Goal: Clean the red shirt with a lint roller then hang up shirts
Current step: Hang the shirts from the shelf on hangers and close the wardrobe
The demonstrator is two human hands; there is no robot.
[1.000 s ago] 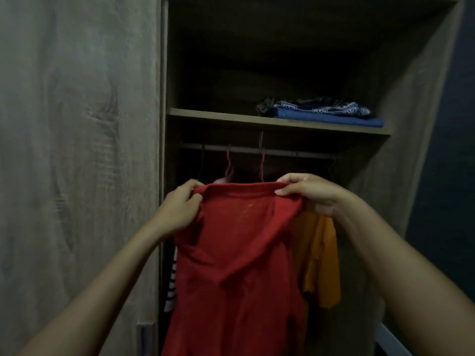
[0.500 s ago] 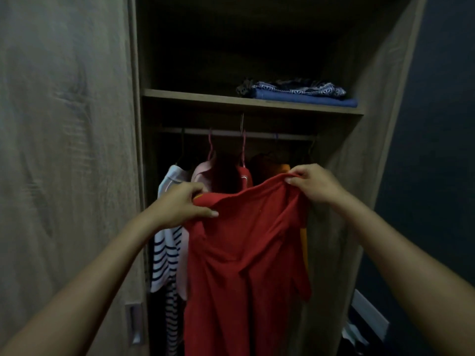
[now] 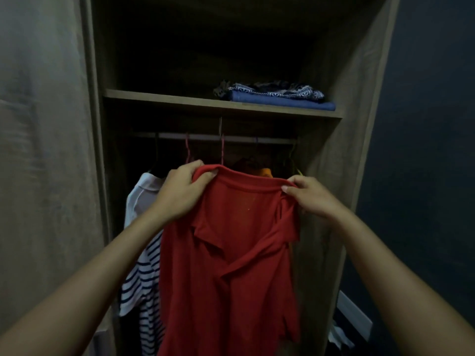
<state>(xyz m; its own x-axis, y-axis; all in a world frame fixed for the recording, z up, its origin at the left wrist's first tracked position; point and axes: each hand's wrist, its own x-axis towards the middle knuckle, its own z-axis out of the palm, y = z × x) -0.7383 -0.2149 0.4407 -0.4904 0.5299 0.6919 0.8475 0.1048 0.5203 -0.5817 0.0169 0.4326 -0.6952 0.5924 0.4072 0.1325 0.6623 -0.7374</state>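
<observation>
A: Head view, hands?
B: Left hand (image 3: 180,192) is clenched on the left end of the red shirt (image 3: 231,265) collar, fingers curled over bunched fabric. Right hand (image 3: 309,195) pinches the right end of the collar, thumb on the near side, fingertips tucked behind the edge.

A: Where's the shirt relative to them?
B: Collar stretched between the two hands at the top, body hanging straight down between the forearms. Fabric creased, a diagonal fold across the middle. Held in front of the open wardrobe (image 3: 359,150), just below the rail (image 3: 205,136).

A: What's behind it?
B: Red-pink hanger hook (image 3: 222,150) on the rail, right above the collar; cannot tell if the shirt is on it. To the left, a striped shirt (image 3: 144,278) hangs on the rail, partly behind the left forearm. An orange garment (image 3: 264,172) peeks over the collar, far side.

A: Shelf?
B: Folded blue clothes (image 3: 280,97) on the shelf (image 3: 159,97) above the rail, right half. Wardrobe door (image 3: 43,176) at left.
</observation>
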